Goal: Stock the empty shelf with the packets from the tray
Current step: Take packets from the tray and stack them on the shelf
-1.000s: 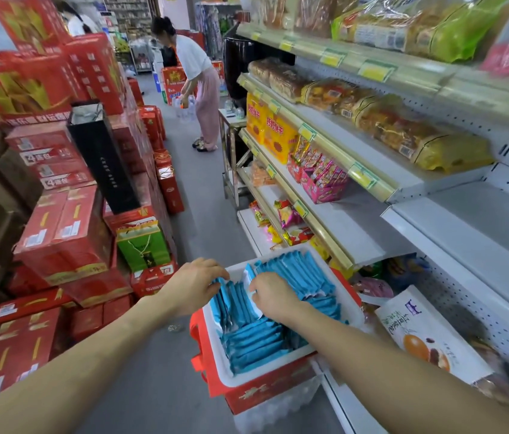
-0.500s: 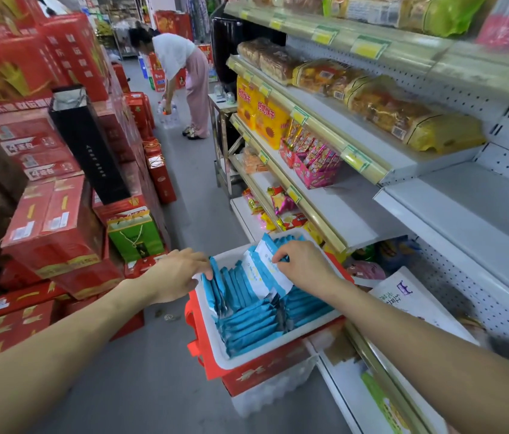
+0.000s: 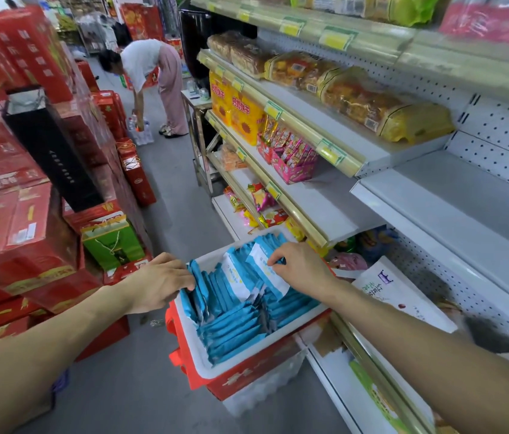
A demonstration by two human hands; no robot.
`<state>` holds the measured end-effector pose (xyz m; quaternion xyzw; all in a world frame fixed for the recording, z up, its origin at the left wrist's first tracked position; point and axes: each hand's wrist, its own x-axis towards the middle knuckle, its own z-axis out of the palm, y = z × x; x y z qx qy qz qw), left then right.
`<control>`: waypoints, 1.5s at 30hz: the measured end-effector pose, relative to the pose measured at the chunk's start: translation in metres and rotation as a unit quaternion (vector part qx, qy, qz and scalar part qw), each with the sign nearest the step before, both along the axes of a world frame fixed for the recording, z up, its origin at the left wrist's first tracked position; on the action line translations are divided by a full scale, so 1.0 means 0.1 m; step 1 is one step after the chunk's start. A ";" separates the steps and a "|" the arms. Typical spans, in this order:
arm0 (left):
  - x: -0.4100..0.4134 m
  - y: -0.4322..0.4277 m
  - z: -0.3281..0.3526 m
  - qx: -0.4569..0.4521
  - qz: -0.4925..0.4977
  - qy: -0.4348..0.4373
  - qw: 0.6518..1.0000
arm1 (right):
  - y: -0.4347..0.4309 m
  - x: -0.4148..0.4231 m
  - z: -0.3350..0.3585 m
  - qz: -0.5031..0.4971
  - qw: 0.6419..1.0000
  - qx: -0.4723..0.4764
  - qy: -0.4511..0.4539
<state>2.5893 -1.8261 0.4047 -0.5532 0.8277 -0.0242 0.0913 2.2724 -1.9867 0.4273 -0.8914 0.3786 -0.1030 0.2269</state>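
1. Your right hand (image 3: 301,267) pinched a tilted blue packet (image 3: 267,269) above the white tray (image 3: 195,355).
2. Your left hand (image 3: 156,281) curled over packets at the tray's left edge.
3. The empty shelf (image 3: 466,195) stood right, beyond.

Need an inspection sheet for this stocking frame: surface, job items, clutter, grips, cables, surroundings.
Surface: empty shelf, white, bare, on the right above the tray.
Job's things: white tray on a red crate, packed with blue packets standing on edge.
Clutter: white bag on the lower shelf beside the tray.
Grips: left hand fingers pressed into the packets at the tray's left end; right hand pinching a tilted packet at its top edge.
Cables: nothing seen.
Surroundings: red cartons stacked on the left; a person bending over down the aisle; stocked snack shelves.
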 end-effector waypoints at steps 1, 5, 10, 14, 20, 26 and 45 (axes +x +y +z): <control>0.00 -0.02 0.02 0.005 -0.008 0.000 1.000 | -0.02 0.00 0.00 0.001 1.000 0.000 -0.002; 0.01 -0.12 0.17 0.015 -0.039 -0.009 0.999 | -0.09 -0.05 0.06 -0.004 1.000 -0.004 -0.002; 0.02 -0.37 0.51 0.050 -0.002 0.044 0.998 | -0.21 -0.14 0.15 -0.005 1.000 -0.007 0.005; -0.18 -0.64 0.87 0.108 0.065 0.165 0.978 | -0.36 -0.23 0.28 -0.022 1.000 0.012 -0.011; -0.61 -1.15 1.23 0.117 0.058 0.267 0.955 | -0.57 -0.60 0.52 -0.036 0.999 -0.002 -0.023; -1.27 -1.74 1.43 0.132 0.010 0.316 0.939 | -0.78 -1.32 0.80 -0.093 0.995 -0.032 -0.030; -3.99 -2.83 1.66 0.186 -0.172 0.351 0.902 | -0.43 -4.50 1.41 -0.335 0.941 -0.044 -0.029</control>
